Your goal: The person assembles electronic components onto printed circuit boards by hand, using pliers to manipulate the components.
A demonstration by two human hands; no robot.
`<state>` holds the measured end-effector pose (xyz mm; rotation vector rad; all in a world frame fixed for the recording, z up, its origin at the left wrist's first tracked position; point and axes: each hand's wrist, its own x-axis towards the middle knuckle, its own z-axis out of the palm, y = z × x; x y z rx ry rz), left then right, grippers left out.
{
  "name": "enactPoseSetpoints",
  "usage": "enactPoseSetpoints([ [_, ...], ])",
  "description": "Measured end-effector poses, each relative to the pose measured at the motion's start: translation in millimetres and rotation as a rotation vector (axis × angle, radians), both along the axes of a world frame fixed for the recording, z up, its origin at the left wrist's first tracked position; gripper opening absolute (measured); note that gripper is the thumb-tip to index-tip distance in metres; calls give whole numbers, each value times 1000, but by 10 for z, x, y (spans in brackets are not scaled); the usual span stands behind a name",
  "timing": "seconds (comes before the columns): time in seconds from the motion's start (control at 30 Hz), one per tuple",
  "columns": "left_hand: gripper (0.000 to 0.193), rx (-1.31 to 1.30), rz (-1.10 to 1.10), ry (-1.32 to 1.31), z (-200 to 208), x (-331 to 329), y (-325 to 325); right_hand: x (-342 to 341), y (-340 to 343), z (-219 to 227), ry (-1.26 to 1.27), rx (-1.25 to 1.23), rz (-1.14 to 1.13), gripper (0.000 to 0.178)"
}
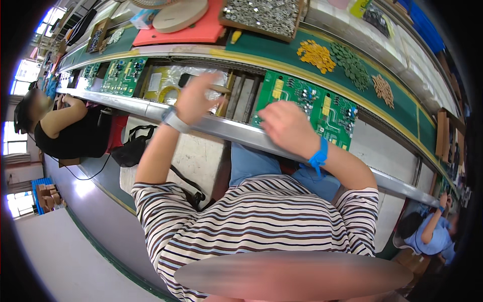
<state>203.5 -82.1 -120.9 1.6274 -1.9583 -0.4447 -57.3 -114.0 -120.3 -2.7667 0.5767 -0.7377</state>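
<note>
My right hand [289, 126] rests low over the left part of a green circuit board [337, 118]. Its fingers are curled and pressed together at the board's near left edge, and whatever they hold is hidden. The board carries yellow blocks, small dark capacitors and other parts. To the left, my left hand [198, 98] hangs above the conveyor rail, smeared by motion, so its grip cannot be made out. Beneath and behind it lies a clear plastic bag [168, 83] with a roll of yellow tape and a black object.
Beyond the line, orange [316, 56], green [349, 65] and tan [383, 90] piles of small parts lie on a green mat. A tray of metal pieces [261, 15] stands behind. More boards [123, 75] sit at left. A metal rail [221, 128] runs before me. People sit on both sides.
</note>
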Motion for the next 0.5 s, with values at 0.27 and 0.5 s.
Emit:
enactPoseSetpoints([
  [0.27,105,307,900,-570,-698,2720,89,548,168,-239,327,59,230,45],
  [0.5,95,560,918,-520,-601,2548,0,-63,182,-198,216,170,84,40],
])
